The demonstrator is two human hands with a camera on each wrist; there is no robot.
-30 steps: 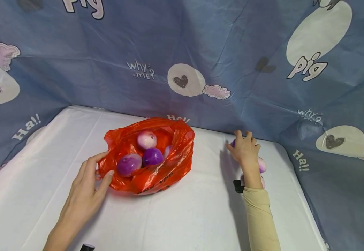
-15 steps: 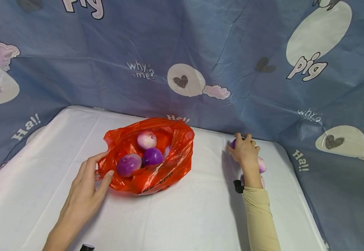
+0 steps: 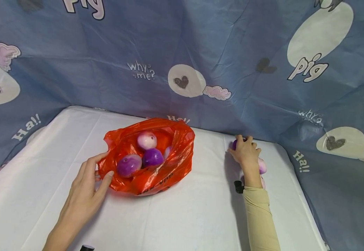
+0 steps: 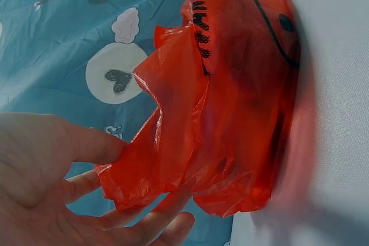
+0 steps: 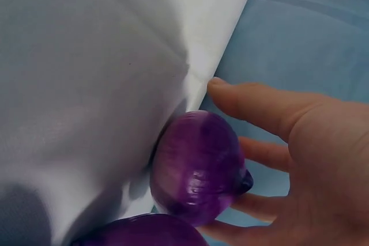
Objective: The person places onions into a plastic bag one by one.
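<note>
Right hand (image 3: pixel 245 153) spreads thumb and fingers around a purple onion (image 5: pixel 199 168), likely firm, light and slick, best held round its middle; left hand (image 3: pixel 83 191) pinches a red plastic bag (image 3: pixel 180 162) between thumb and fingers.

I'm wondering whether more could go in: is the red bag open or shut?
Open. In the head view the red bag gapes, onion-like things show inside, and the left hand holds its edge.

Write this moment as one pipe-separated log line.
left hand: pinches red bag edge | right hand: at purple onion, thumb clear of it | bag: open, more onions inside
</note>
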